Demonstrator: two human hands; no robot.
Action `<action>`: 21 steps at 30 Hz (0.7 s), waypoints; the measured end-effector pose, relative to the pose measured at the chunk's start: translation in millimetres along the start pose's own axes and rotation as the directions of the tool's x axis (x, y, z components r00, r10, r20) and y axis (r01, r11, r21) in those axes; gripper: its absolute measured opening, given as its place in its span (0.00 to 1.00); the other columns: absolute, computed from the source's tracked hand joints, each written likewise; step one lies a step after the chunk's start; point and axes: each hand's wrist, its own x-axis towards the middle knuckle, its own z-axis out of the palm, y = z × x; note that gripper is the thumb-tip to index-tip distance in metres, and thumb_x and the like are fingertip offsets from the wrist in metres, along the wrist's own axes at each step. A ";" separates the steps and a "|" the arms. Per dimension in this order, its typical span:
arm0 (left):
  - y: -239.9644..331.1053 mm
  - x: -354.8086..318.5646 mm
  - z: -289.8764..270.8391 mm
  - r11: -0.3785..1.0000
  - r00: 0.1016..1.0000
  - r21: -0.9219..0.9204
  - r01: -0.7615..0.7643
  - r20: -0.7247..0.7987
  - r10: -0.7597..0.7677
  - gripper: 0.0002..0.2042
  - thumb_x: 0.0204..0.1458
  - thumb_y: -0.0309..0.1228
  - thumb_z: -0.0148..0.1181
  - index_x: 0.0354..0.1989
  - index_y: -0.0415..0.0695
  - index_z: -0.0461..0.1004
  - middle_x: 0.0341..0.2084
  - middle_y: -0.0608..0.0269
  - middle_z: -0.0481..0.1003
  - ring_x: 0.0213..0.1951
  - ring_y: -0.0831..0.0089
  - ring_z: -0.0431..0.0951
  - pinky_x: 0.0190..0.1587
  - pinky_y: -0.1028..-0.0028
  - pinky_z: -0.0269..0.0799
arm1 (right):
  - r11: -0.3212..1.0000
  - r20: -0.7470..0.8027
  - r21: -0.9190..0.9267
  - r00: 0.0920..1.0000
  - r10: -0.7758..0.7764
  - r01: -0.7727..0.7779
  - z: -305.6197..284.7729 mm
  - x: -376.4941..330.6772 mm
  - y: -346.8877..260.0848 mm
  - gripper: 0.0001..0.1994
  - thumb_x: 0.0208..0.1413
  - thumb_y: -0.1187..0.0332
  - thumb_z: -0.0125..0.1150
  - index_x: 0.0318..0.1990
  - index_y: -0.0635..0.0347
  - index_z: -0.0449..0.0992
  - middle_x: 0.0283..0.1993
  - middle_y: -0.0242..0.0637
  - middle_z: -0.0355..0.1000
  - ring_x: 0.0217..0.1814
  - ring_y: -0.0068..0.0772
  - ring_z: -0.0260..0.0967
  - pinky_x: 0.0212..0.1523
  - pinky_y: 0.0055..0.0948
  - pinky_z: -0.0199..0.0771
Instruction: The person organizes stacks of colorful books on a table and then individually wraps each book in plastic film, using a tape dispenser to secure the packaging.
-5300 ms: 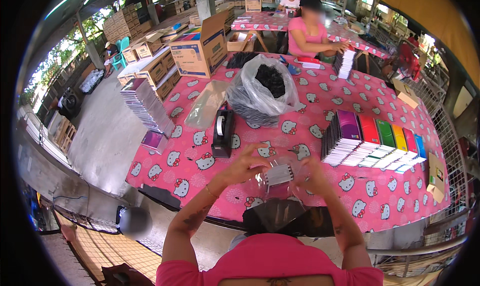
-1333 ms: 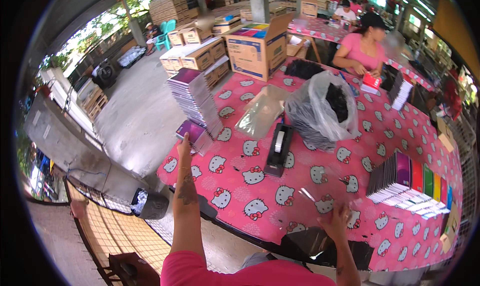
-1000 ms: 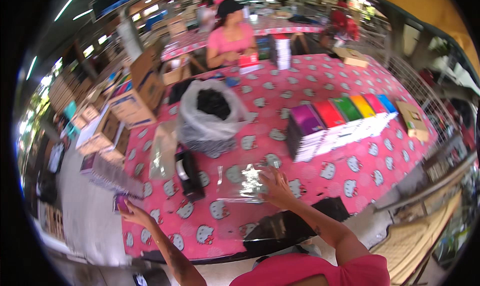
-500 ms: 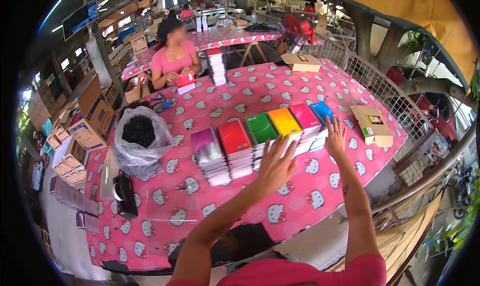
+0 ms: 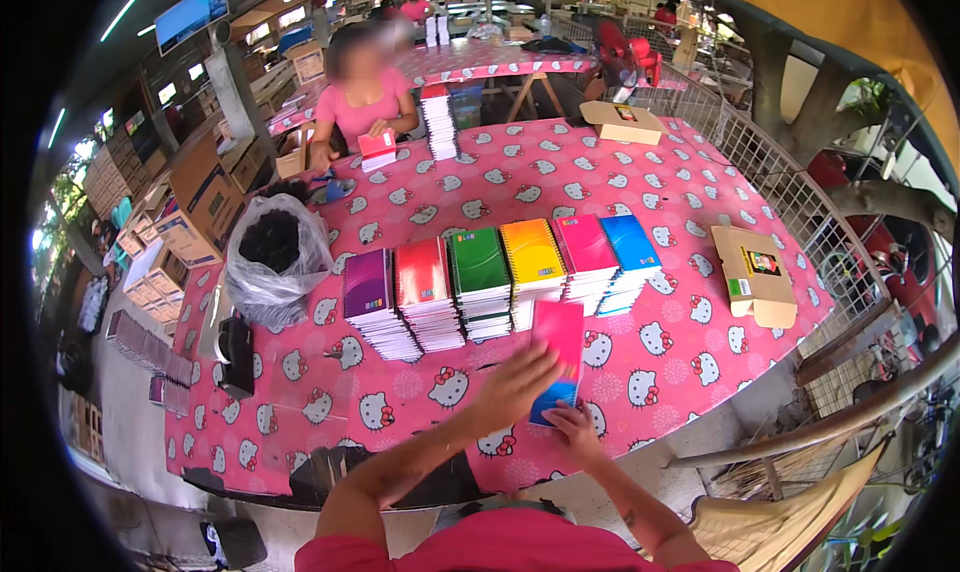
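Note:
Close to the table's near edge, my left hand (image 5: 518, 382) grips a pink notebook (image 5: 560, 330). My right hand (image 5: 574, 432) is closed on a blue notebook (image 5: 556, 398), which lies partly under the pink one. Beyond them stand spiral notebook stacks in a row: purple (image 5: 368, 282), red (image 5: 422, 270), green (image 5: 480, 262), yellow (image 5: 534, 254), pink (image 5: 586, 246) and blue (image 5: 630, 244). The top of the held pink notebook overlaps the front of the pink and yellow stacks in view.
A plastic bag with black contents (image 5: 280, 292) and a black tape dispenser (image 5: 237, 357) are at the left. An opened cardboard box (image 5: 752, 302) lies at the right, another (image 5: 622, 122) at the far edge. Across the table, a co-worker (image 5: 365, 102) handles red notebooks (image 5: 377, 150) beside a tall stack (image 5: 438, 122).
Both my hands have come back from the stacks toward me, now with a pink and a blue notebook in them. The view has shifted. The co-worker's hands have moved apart.

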 end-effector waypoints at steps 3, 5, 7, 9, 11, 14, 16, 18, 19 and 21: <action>4.2 -139.6 51.7 0.990 0.942 -0.068 0.127 0.321 -0.099 0.25 0.52 0.28 0.60 0.62 0.40 0.69 0.63 0.52 0.67 0.66 0.56 0.65 0.66 0.56 0.62 | 0.870 -0.026 0.336 0.920 0.392 -0.361 5.1 14.3 -26.2 0.13 0.58 0.76 0.59 0.50 0.62 0.75 0.51 0.47 0.72 0.52 0.49 0.71 0.52 0.39 0.71; 14.4 -128.7 50.2 0.990 0.956 -0.010 0.142 0.261 -0.134 0.26 0.54 0.30 0.60 0.63 0.42 0.68 0.63 0.53 0.67 0.66 0.56 0.65 0.66 0.54 0.61 | 0.929 -0.137 0.219 0.933 0.332 -0.298 -18.2 64.7 -18.8 0.22 0.55 0.78 0.61 0.59 0.62 0.72 0.55 0.48 0.70 0.56 0.53 0.69 0.55 0.39 0.70; 2.5 -103.0 34.5 0.986 0.976 0.092 0.139 0.157 -0.152 0.25 0.55 0.32 0.59 0.64 0.43 0.67 0.63 0.53 0.67 0.65 0.55 0.66 0.65 0.51 0.61 | 1.000 -0.225 0.002 0.974 -0.010 0.010 -26.7 134.2 -46.9 0.22 0.55 0.75 0.61 0.59 0.60 0.72 0.60 0.50 0.67 0.63 0.54 0.65 0.61 0.48 0.64; -35.2 -39.9 -1.6 0.949 0.974 0.238 0.208 0.041 -0.223 0.25 0.57 0.31 0.56 0.64 0.42 0.66 0.64 0.48 0.65 0.64 0.49 0.65 0.65 0.44 0.57 | 0.942 -0.144 -0.271 0.960 -0.242 0.197 -33.3 199.2 -66.9 0.32 0.52 0.71 0.65 0.66 0.55 0.65 0.70 0.44 0.59 0.71 0.50 0.56 0.68 0.51 0.54; -47.3 23.7 -51.1 0.790 0.873 0.382 0.479 -0.302 -0.383 0.26 0.53 0.29 0.58 0.63 0.42 0.66 0.67 0.38 0.58 0.65 0.43 0.62 0.65 0.40 0.55 | 0.901 -0.082 -0.379 0.962 -0.261 0.212 -33.6 238.4 -54.6 0.29 0.49 0.71 0.66 0.62 0.55 0.70 0.65 0.40 0.65 0.66 0.46 0.62 0.65 0.47 0.58; -84.1 -8.4 -100.2 0.728 0.874 0.489 0.481 -0.197 -0.444 0.21 0.52 0.23 0.56 0.57 0.39 0.71 0.57 0.43 0.71 0.59 0.48 0.72 0.62 0.46 0.63 | 0.913 -0.027 -0.341 0.969 -0.247 0.223 -23.3 245.3 -53.2 0.22 0.48 0.74 0.65 0.54 0.55 0.75 0.57 0.37 0.71 0.59 0.43 0.69 0.61 0.44 0.62; -85.6 -20.0 -116.5 0.758 0.876 0.441 0.481 -0.198 -0.440 0.20 0.51 0.20 0.55 0.54 0.37 0.73 0.51 0.46 0.76 0.55 0.50 0.75 0.59 0.51 0.68 | 0.939 -0.187 -0.222 0.934 -0.305 0.262 -43.4 212.8 -58.4 0.16 0.48 0.78 0.63 0.47 0.56 0.78 0.52 0.34 0.74 0.54 0.41 0.72 0.58 0.41 0.64; -49.2 -5.9 -135.0 0.808 0.860 0.322 0.493 -0.321 -0.397 0.19 0.49 0.17 0.54 0.52 0.37 0.75 0.46 0.50 0.79 0.51 0.53 0.78 0.56 0.56 0.72 | 0.976 -0.178 0.171 0.979 -0.102 0.133 -61.1 162.9 -40.3 0.15 0.46 0.84 0.59 0.41 0.56 0.78 0.50 0.36 0.76 0.53 0.45 0.73 0.58 0.43 0.66; -35.5 2.4 -138.2 0.846 0.878 0.295 0.444 -0.332 -0.345 0.19 0.49 0.17 0.54 0.52 0.37 0.75 0.46 0.50 0.79 0.51 0.53 0.78 0.55 0.57 0.73 | 0.935 -0.105 0.340 0.992 -0.067 0.099 -56.2 141.3 -24.7 0.15 0.46 0.85 0.57 0.40 0.56 0.78 0.51 0.38 0.75 0.55 0.46 0.72 0.59 0.44 0.66; -9.6 14.4 -126.5 0.910 0.904 0.230 0.345 -0.343 -0.256 0.19 0.49 0.17 0.54 0.51 0.38 0.75 0.47 0.51 0.78 0.50 0.52 0.79 0.52 0.59 0.75 | 0.936 0.062 0.352 0.997 -0.051 0.026 -29.6 96.0 16.0 0.15 0.46 0.86 0.55 0.39 0.56 0.78 0.54 0.41 0.73 0.58 0.49 0.69 0.60 0.46 0.66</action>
